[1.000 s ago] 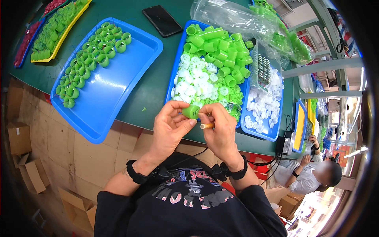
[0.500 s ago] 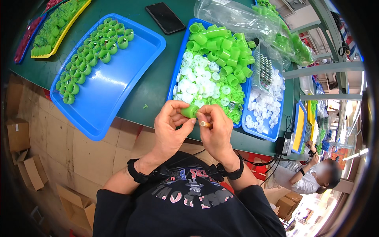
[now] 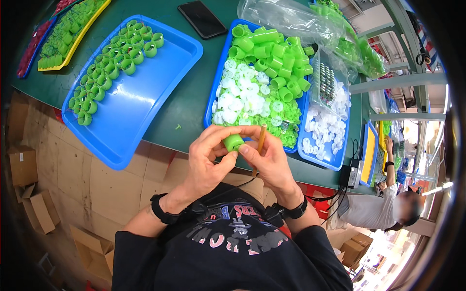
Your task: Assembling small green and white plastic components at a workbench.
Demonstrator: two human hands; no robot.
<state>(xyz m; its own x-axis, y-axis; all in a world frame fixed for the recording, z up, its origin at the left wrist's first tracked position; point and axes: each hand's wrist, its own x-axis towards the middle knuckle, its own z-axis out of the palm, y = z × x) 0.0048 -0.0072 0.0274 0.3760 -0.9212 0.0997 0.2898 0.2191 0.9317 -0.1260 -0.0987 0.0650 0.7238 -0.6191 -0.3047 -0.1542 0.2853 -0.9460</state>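
Apparently, in the head view, the step is close work on a green cup (image 3: 233, 142): the left hand (image 3: 208, 153) pinches it between thumb and fingers — beside it, the right hand (image 3: 273, 157) clasps a tan stick (image 3: 262, 137). The next move probably calls for steady holding.

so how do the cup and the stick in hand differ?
Shape: the cup is short and wide, the stick long and thin.
Colour: the cup is bright green, the stick tan.
Hold: the left hand grips the cup, the right hand the stick.
Shared: both are held off the table.
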